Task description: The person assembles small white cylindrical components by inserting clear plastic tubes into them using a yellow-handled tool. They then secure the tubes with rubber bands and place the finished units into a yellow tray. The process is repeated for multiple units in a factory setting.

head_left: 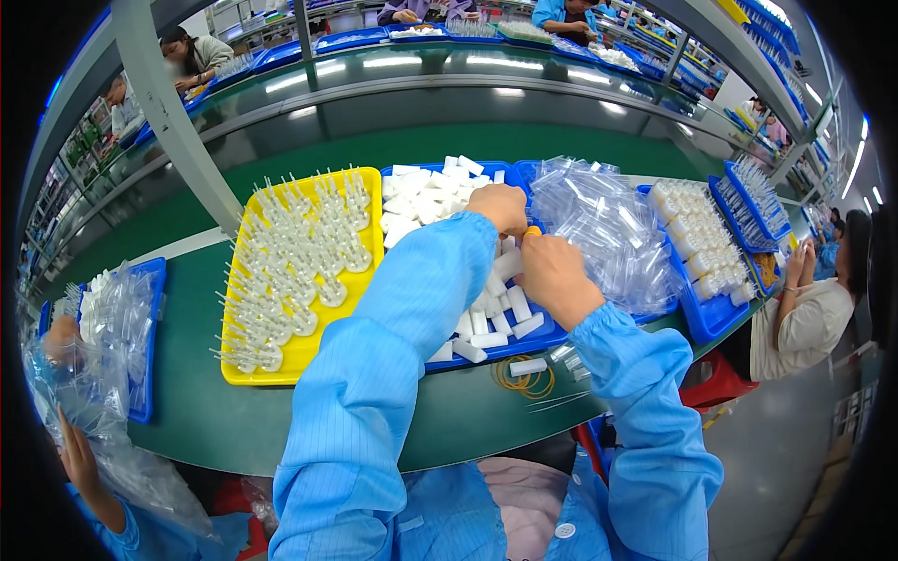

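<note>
I read my clock from the middle of the central blue tray (pixel 554 329), twelve pointing away from me. The small orange piece (pixel 533 231) sits above it at two, at the fingertips of my right hand (pixel 558 274); I cannot tell whether it is pinched or worn. That hand comes in from four, knuckles up, fingers curled. My left hand (pixel 502 206) reaches over to one, wrist bent and back upward, just beside the right; its fingertips are hidden, so I cannot tell whether it grips anything.

Loose white rectangular blocks (pixel 470 350) fill the tray under both hands. At nine, the yellow tray (pixel 348 304) carries rows of white disc-shaped parts (pixel 332 292) with upright prongs. Between two and three lies a heap of clear plastic sleeves (pixel 599 220); past it at three, a blue tray (pixel 708 327) holds white pieces (pixel 697 238) in rows.

At five, yellowish rubber bands (pixel 502 379) lie around a single block near the table's curved edge. From six to eight I have room on the green tabletop (pixel 215 421).
</note>
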`<state>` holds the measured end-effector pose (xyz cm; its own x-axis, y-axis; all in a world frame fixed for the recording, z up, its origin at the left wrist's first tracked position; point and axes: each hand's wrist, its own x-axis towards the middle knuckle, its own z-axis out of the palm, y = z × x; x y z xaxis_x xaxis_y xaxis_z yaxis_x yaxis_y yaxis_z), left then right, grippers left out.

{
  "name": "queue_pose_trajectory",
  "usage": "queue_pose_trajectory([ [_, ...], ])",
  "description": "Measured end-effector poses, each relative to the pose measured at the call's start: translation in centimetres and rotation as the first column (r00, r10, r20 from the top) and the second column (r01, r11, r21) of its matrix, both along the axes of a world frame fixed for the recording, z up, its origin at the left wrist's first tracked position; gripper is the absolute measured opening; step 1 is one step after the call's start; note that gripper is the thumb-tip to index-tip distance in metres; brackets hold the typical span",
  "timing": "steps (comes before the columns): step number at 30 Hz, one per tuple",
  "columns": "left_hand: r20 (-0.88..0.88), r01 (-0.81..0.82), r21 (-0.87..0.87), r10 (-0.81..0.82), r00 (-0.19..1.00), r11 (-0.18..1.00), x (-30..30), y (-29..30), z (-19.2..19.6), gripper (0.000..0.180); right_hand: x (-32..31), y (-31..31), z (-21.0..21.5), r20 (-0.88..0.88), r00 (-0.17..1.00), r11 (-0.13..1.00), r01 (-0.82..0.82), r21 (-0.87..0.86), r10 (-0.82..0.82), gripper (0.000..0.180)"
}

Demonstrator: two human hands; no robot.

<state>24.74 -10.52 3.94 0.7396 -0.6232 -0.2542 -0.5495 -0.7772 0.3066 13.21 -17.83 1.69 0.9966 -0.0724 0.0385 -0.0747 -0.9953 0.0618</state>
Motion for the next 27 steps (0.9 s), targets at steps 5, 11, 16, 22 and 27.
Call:
queue_pose_trajectory([
  [5,0.087,0.079,0.058,-0.084,0.993,0.995,-0.3,-0.1,-0.4,0.024,-0.8,0.4,0.0,-0.151,0.986,0.995,-0.062,0.078,0.073,0.042],
  [11,0.118,0.049,0.168,-0.07,0.991,0.985,-0.7,-0.1,-0.2,0.034,-1.6,-0.1,-1.8,-0.01,0.995,0.991,-0.098,0.094,0.099,0.029],
  [16,0.01,0.067,0.154,-0.069,0.998,0.986,-0.7,-0.4,0.2,0.034,-2.6,-0.7,-0.9,0.015,0.993,0.984,-0.122,0.134,0.121,0.025],
  [22,-0.076,-0.003,0.035,0.006,0.997,0.999,-0.7,0.7,0.1,0.033,-6.9,-3.9,3.8,0.179,0.961,0.952,-0.244,0.186,0.212,0.024],
  [27,-0.12,0.059,0.035,-0.054,0.991,0.998,0.1,0.0,-0.7,0.031,-14.1,-9.2,5.5,0.312,0.946,0.91,-0.2,0.363,0.084,0.037],
])
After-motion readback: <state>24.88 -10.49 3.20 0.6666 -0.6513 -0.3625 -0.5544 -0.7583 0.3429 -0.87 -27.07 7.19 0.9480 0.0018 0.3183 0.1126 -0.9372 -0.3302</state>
